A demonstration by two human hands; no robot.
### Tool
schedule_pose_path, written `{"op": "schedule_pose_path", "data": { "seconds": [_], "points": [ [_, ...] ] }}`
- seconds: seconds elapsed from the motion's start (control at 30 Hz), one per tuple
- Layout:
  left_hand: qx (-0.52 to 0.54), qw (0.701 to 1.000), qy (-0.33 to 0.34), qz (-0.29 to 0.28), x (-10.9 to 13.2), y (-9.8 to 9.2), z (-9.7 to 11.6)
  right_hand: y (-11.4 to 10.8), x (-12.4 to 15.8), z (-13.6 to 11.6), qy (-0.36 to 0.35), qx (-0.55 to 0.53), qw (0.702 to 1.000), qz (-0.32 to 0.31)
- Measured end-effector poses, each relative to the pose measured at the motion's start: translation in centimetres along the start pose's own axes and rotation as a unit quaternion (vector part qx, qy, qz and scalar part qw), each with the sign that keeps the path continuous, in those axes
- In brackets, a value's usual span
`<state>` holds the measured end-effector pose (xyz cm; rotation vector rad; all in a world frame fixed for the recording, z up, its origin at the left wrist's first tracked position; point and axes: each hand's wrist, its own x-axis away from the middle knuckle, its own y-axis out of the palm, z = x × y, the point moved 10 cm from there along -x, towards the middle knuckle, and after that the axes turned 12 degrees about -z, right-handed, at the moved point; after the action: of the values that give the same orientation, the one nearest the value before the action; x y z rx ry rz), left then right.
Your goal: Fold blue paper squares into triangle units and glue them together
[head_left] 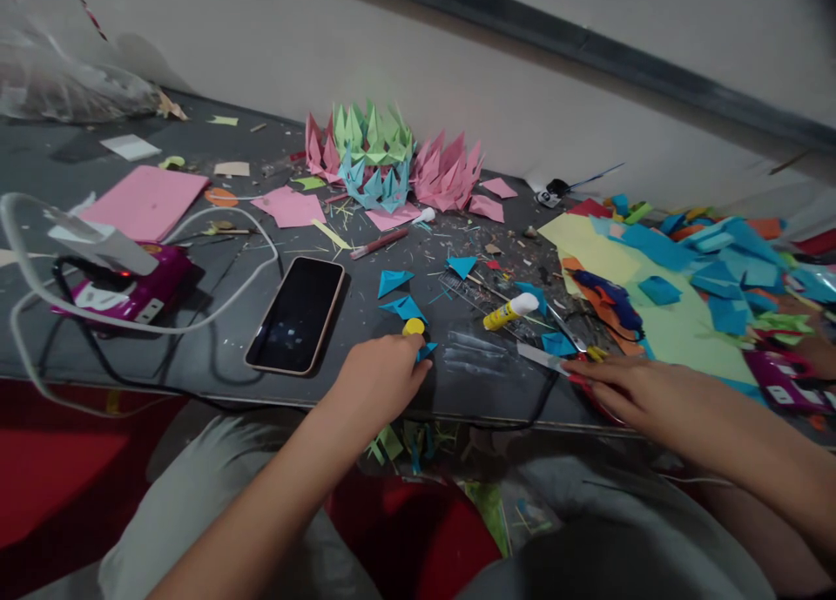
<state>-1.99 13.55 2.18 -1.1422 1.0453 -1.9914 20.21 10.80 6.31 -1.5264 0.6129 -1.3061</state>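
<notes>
My left hand (387,375) is closed at the table's front edge, its fingertips at a yellow cap (414,326) and a small blue folded paper (428,351). My right hand (617,386) reaches over the table at the right, its fingers on the red end of a knife (541,356) with a pale flat blade. Between the hands an uncapped yellow glue stick (502,314) lies on its side, white end to the right. Blue folded papers (395,282) lie beyond my left hand, and another blue piece (557,344) touches the area beside the blade.
A phone (297,315) lies left of my left hand. Farther left are a purple power strip (140,286) with cables and pink paper (147,201). Folded paper crowns (372,138) stand near the wall. Blue scraps (718,269) and a yellow sheet (692,330) cover the right side.
</notes>
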Motion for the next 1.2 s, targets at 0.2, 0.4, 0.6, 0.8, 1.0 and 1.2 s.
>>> {"op": "schedule_pose_path", "data": {
  "seconds": [0.2, 0.4, 0.6, 0.8, 1.0, 1.2],
  "points": [
    [0.004, 1.000, 0.007, 0.002, 0.0, 0.0, 0.1, -0.6, -1.2, -3.6, -0.022, 0.007, 0.999, -0.046],
    [0.004, 1.000, 0.002, 0.004, 0.0, 0.1, -0.2, -1.7, -4.0, -7.4, -0.037, 0.039, 0.998, -0.028],
    [0.011, 1.000, 0.006, -0.001, 0.0, 0.1, -0.1, -1.5, -4.5, -7.4, -0.025, 0.061, 0.997, -0.035],
    [0.011, 1.000, 0.000, -0.006, -0.2, 0.3, -0.2, -1.3, -3.6, -5.4, 0.014, 0.094, 0.994, -0.057],
    [0.013, 1.000, -0.002, -0.004, -0.3, 0.4, -0.4, 0.0, -2.3, -2.9, 0.029, 0.085, 0.990, -0.105],
    [0.008, 1.000, 0.002, 0.005, -0.2, 0.1, -0.2, 0.6, -0.6, -1.0, 0.033, 0.073, 0.992, -0.093]
  ]
}}
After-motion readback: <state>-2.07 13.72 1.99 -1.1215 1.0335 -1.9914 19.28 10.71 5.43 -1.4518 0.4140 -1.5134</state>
